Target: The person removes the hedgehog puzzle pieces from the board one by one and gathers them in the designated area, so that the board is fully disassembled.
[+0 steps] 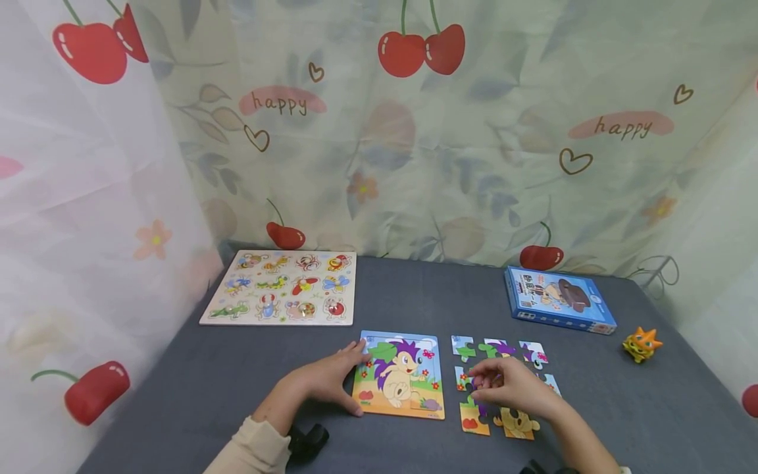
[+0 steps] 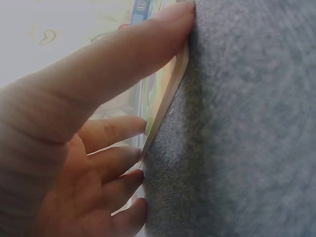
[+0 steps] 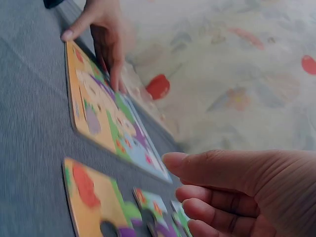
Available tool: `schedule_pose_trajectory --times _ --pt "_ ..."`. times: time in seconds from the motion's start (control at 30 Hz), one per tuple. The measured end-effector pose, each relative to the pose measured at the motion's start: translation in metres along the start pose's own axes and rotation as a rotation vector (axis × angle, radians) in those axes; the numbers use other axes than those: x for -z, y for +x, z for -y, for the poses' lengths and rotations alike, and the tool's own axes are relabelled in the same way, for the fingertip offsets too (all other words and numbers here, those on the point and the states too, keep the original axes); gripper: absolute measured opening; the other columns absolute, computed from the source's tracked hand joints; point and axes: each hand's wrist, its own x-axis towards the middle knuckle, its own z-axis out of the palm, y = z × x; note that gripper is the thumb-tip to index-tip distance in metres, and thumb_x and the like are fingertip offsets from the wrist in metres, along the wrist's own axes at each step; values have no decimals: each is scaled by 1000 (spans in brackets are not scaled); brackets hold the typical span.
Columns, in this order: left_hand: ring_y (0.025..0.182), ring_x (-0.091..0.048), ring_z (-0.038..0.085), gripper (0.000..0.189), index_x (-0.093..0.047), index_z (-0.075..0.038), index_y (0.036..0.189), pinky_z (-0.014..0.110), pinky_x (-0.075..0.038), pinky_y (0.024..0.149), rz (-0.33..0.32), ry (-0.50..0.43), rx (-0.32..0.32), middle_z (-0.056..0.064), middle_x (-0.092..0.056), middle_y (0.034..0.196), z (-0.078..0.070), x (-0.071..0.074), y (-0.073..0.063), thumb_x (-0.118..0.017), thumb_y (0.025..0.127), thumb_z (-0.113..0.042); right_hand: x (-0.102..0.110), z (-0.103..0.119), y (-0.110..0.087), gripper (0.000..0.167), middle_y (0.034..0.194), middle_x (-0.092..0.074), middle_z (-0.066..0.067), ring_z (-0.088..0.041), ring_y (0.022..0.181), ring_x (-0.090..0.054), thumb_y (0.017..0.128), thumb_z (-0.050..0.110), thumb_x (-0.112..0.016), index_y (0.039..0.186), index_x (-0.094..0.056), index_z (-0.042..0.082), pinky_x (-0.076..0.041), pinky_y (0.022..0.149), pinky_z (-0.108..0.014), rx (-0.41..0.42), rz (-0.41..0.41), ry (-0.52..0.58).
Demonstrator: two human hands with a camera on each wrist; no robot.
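A hedgehog-picture puzzle board (image 1: 398, 375) lies flat on the table. My left hand (image 1: 322, 378) touches its left edge, thumb by the near corner and fingers spread toward the far one; the left wrist view shows the thumb (image 2: 143, 44) along the board's edge. To the right of the board, several loose puzzle pieces (image 1: 475, 421) lie spaced in rough rows. Over them hovers my right hand (image 1: 509, 385), fingers loosely curled, with nothing visible between thumb and fingers in the right wrist view. It hides some of the middle pieces.
At the back left lies a wooden peg board (image 1: 304, 289) with insect pictures. A blue box (image 1: 559, 299) sits at the back right, and a small orange-and-yellow figurine (image 1: 641, 344) stands nearer the right edge. Patterned curtains (image 1: 414, 164) hang behind the grey table (image 1: 426, 289).
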Motion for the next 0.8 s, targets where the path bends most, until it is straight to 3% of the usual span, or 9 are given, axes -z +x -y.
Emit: schedule_pose_trajectory --times 0.57,0.8 --pt "145 -7 32 91 -36 -9 143 54 -16 114 -2 -13 -1 10 -11 157 0 0 -1 -82 69 -33 -33 22 39 29 84 -64 -3 -8 67 -54 80 17 -72 105 -68 2 -47 59 -21 93 43 6" --pt "145 -7 31 91 -35 -10 144 54 -16 114 0 -12 0 10 -11 158 1 -1 0 -82 69 -33 -41 27 47 29 85 -64 -5 -11 67 -53 79 15 -74 103 -68 1 -46 57 -21 58 32 56"
